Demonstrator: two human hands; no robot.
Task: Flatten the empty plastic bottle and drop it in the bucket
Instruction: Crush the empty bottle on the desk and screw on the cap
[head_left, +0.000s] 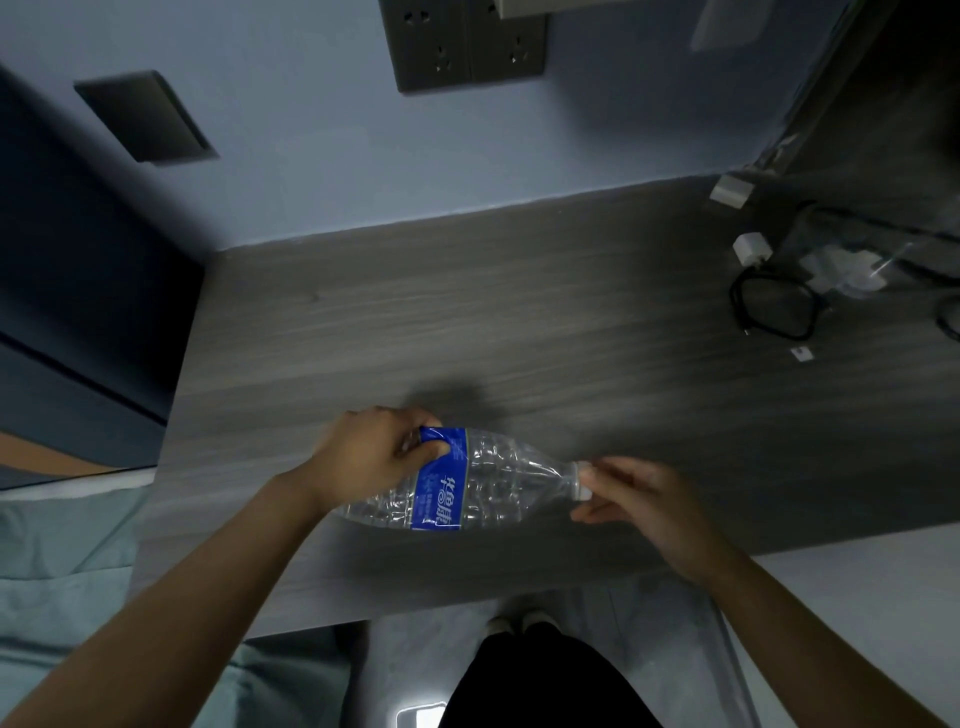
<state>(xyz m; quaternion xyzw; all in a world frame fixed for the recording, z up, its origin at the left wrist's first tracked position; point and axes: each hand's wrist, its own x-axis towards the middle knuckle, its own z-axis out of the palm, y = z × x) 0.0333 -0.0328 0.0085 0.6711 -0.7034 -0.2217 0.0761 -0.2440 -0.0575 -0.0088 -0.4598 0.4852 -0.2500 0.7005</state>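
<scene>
My left hand (374, 457) grips the base end of the plastic bottle (467, 480), fingers wrapped over the blue label (439, 480). My right hand (631, 501) pinches the white cap (583, 480) at the neck, thumb and fingertips closed on it. The bottle lies sideways between both hands, cap pointing right, over the near part of the grey wood-grain bench (519, 312); cannot tell if it touches the surface or is held just above it. The clear body looks crinkled, cap on. Far right on the bench: black glasses (776, 306), a white charger plug (751, 248), black cable (883, 223), some clear plastic wrap (852, 270). Wall sockets (462, 44) above the bench. No bucket in view. Pale green bedding (62, 571) at lower left.
</scene>
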